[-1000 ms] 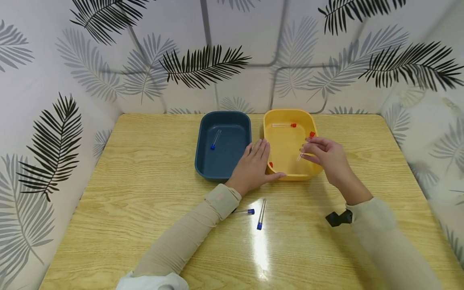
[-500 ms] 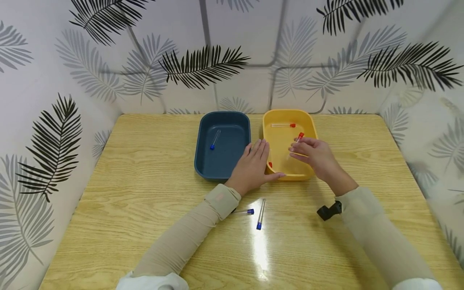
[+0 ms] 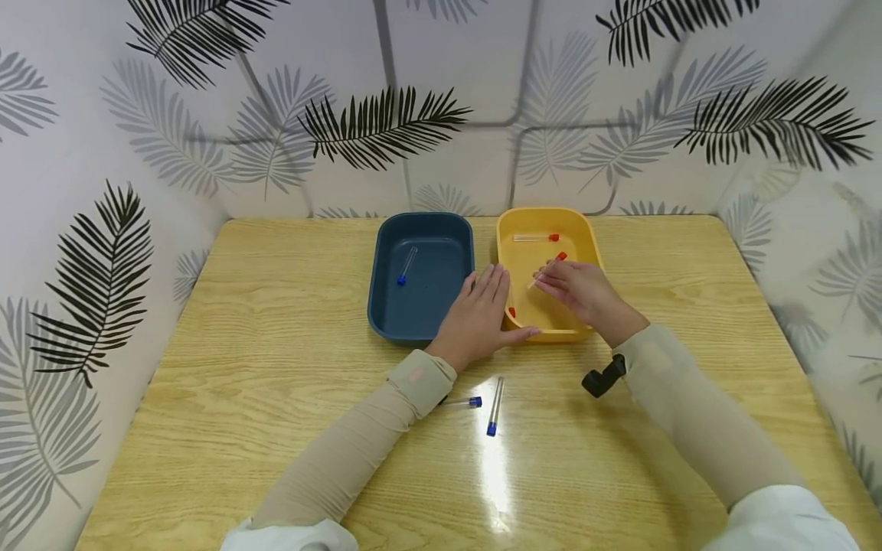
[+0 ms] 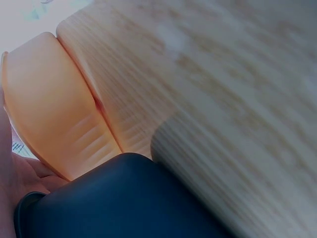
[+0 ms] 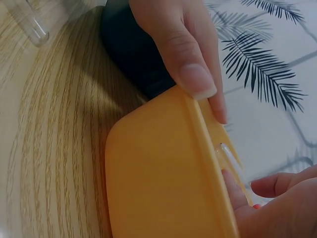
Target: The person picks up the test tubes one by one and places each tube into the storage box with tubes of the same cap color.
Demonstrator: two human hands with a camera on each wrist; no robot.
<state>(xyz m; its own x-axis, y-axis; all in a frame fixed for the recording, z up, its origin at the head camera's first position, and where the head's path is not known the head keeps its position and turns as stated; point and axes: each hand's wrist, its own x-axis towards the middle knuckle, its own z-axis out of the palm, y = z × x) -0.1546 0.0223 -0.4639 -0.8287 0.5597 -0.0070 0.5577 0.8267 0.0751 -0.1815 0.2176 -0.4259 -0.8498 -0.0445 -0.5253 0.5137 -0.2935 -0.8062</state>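
Observation:
Over the yellow tray (image 3: 589, 243), my right hand (image 3: 582, 291) pinches a clear test tube (image 5: 233, 159) with a red cap, the tube slanting with its cap up and away. My left hand (image 3: 475, 317) lies with straight fingers across the tray's near left corner, its thumb on the front rim. In the right wrist view, the left thumb (image 5: 190, 69) rests on the yellow rim. Inside the yellow tray lie a red-capped tube (image 3: 536, 238) at the back and another red cap (image 3: 512, 312) near the left hand, its tube hidden.
Left of the yellow tray stands a dark blue tray (image 3: 375, 295) holding one blue-capped tube (image 3: 408, 266). Two more blue-capped tubes, one upright in view (image 3: 495, 407) and one sideways (image 3: 472, 402), lie on the wooden table (image 3: 276, 321) in front. A patterned curtain (image 3: 448, 92) hangs behind.
My right hand has moved left over the yellow tray with the red-capped test tube, from its right rim toward the middle. The left hand has stayed in place.

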